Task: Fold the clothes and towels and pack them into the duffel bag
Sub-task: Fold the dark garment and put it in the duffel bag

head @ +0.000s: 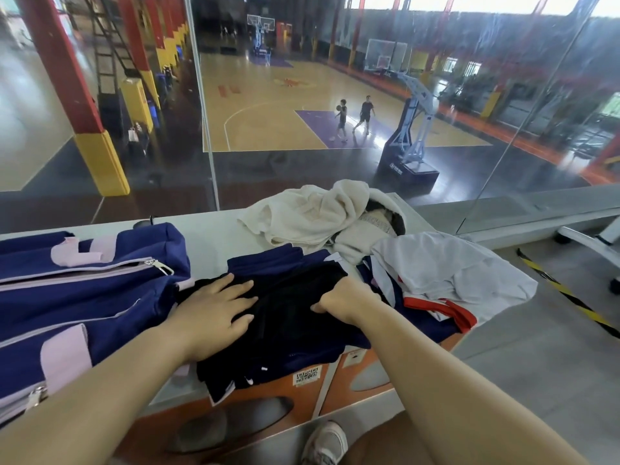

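Note:
A black garment [288, 327] lies folded on the white counter [214, 236], on top of navy clothing [265, 260]. My left hand [214, 310] rests flat on its left side with the fingers spread. My right hand [345, 297] grips the garment's right edge, fingers curled under the cloth. The navy and pink duffel bag [84, 297] lies to the left, its zipper shut, touching the black garment. A white garment with red trim [453, 280] lies crumpled to the right. A cream towel pile [318, 213] sits at the back.
A glass wall stands just behind the counter, overlooking a basketball court with two people far below. The counter's orange front [312, 394] faces me. My shoe [327, 443] is on the floor beneath. Yellow-black tape [567, 297] and a white chair base [590, 243] lie at the right.

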Action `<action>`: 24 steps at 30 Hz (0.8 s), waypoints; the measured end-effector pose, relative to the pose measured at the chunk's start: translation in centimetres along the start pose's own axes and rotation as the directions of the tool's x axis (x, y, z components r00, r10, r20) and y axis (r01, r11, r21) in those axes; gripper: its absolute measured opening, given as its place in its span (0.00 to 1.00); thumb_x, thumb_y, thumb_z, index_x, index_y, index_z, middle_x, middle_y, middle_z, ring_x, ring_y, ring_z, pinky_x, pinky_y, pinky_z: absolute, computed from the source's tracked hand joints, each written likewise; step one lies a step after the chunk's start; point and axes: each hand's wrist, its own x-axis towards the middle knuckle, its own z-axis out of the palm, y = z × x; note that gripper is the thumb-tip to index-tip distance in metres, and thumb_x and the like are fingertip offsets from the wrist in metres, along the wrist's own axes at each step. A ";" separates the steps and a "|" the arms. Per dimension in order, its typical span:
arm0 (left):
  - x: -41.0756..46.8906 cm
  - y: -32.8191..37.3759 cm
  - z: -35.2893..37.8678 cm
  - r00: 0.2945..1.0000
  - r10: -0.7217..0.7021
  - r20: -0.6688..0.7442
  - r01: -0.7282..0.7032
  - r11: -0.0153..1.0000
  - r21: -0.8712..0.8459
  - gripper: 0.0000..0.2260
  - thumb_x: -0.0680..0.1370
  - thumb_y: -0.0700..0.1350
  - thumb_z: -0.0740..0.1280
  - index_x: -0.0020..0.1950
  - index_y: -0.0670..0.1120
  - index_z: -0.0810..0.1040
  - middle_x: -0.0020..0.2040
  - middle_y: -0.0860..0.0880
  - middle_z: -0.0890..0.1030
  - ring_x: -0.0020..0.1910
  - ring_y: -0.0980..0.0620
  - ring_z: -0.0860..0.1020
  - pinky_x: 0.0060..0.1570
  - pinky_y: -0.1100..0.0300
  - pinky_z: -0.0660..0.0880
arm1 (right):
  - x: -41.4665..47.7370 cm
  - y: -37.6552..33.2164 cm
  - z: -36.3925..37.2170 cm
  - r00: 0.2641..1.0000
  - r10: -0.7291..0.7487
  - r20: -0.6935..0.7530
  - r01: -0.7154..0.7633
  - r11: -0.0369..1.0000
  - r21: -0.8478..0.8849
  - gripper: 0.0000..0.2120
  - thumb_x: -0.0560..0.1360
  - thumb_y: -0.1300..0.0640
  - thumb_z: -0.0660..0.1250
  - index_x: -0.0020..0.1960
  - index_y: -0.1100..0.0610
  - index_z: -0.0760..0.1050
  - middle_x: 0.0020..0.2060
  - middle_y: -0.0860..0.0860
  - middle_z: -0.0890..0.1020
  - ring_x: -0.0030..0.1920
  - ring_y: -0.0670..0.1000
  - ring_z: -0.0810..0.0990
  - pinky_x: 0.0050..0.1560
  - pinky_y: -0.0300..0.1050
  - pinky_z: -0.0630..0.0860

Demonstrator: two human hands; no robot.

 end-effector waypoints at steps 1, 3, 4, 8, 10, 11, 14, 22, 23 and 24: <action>0.0 0.0 0.0 1.000 0.001 -0.002 -0.001 1.000 0.003 0.41 0.64 0.65 0.33 0.74 0.57 0.58 0.77 0.59 0.50 0.76 0.54 0.44 0.72 0.59 0.45 | 0.2 0.0 0.1 0.999 0.035 -0.017 -0.036 0.999 -0.039 0.32 0.69 0.42 0.70 0.65 0.59 0.69 0.63 0.60 0.71 0.61 0.63 0.71 0.64 0.55 0.68; 0.0 0.0 0.0 1.000 -0.001 -0.008 0.001 1.000 0.003 0.42 0.62 0.65 0.32 0.74 0.58 0.58 0.77 0.60 0.50 0.76 0.54 0.44 0.72 0.59 0.45 | 0.4 -0.1 0.4 0.999 0.022 -0.038 -0.023 0.999 -0.031 0.32 0.67 0.43 0.71 0.65 0.59 0.69 0.62 0.60 0.72 0.61 0.62 0.71 0.63 0.56 0.69; 0.1 0.0 0.1 1.000 -0.002 -0.012 0.002 1.000 0.000 0.42 0.62 0.65 0.32 0.74 0.58 0.58 0.77 0.60 0.50 0.76 0.54 0.44 0.73 0.58 0.45 | 0.5 -0.2 0.5 0.999 -0.028 -0.045 0.029 1.000 0.013 0.30 0.66 0.45 0.72 0.62 0.60 0.71 0.59 0.59 0.75 0.59 0.61 0.73 0.61 0.55 0.71; 0.1 -0.1 0.2 1.000 -0.004 -0.016 0.004 1.000 -0.003 0.41 0.63 0.66 0.33 0.74 0.58 0.58 0.77 0.60 0.51 0.76 0.54 0.44 0.73 0.57 0.46 | 0.2 -0.1 0.4 0.981 -0.174 -0.090 0.188 0.964 0.190 0.21 0.66 0.57 0.75 0.54 0.60 0.71 0.49 0.56 0.79 0.51 0.56 0.78 0.55 0.52 0.77; 0.1 -0.1 0.2 1.000 -0.004 -0.010 0.004 1.000 0.007 0.41 0.64 0.66 0.33 0.74 0.58 0.58 0.77 0.60 0.51 0.76 0.54 0.44 0.74 0.56 0.46 | -0.1 0.2 -0.1 0.981 -0.170 -0.098 0.189 0.948 0.255 0.27 0.64 0.58 0.77 0.57 0.58 0.67 0.44 0.53 0.76 0.49 0.55 0.77 0.51 0.49 0.77; 0.1 0.0 0.2 1.000 -0.004 -0.004 0.004 1.000 0.006 0.41 0.64 0.66 0.33 0.74 0.58 0.58 0.77 0.59 0.51 0.76 0.54 0.44 0.74 0.56 0.46 | -0.2 0.3 -0.3 0.980 -0.174 -0.094 0.193 0.945 0.265 0.29 0.63 0.58 0.77 0.58 0.58 0.65 0.42 0.51 0.74 0.47 0.54 0.76 0.48 0.47 0.76; 0.2 0.3 0.1 1.000 -0.005 0.015 0.006 1.000 -0.005 0.42 0.63 0.71 0.33 0.74 0.59 0.58 0.77 0.59 0.51 0.76 0.54 0.44 0.74 0.55 0.47 | -0.1 0.4 -0.7 0.971 -0.206 -0.121 0.227 0.955 0.191 0.29 0.63 0.59 0.76 0.58 0.60 0.66 0.41 0.53 0.74 0.42 0.53 0.76 0.36 0.43 0.74; -0.1 2.8 -0.1 0.993 0.112 0.033 -0.100 0.960 -0.260 0.41 0.65 0.75 0.36 0.73 0.60 0.59 0.76 0.60 0.55 0.75 0.56 0.50 0.72 0.59 0.47 | -0.2 0.7 -4.0 0.792 -0.518 -0.324 0.413 0.845 -0.341 0.20 0.67 0.64 0.64 0.56 0.57 0.61 0.36 0.53 0.75 0.38 0.56 0.76 0.31 0.46 0.68; 0.0 3.0 -0.2 0.992 0.125 0.010 -0.117 0.954 -0.275 0.34 0.71 0.71 0.43 0.74 0.58 0.59 0.76 0.59 0.57 0.74 0.57 0.53 0.70 0.63 0.48 | -0.2 0.6 -4.2 0.747 -0.576 -0.331 0.423 0.796 -0.433 0.22 0.67 0.64 0.64 0.58 0.57 0.61 0.39 0.53 0.76 0.40 0.57 0.77 0.34 0.47 0.69; 0.1 3.1 -0.2 0.991 0.131 -0.022 -0.131 0.951 -0.281 0.28 0.76 0.65 0.50 0.74 0.56 0.58 0.75 0.58 0.59 0.73 0.57 0.55 0.69 0.66 0.49 | -0.1 0.5 -4.3 0.696 -0.632 -0.340 0.424 0.744 -0.516 0.24 0.67 0.63 0.64 0.61 0.57 0.61 0.41 0.53 0.77 0.42 0.57 0.77 0.36 0.47 0.68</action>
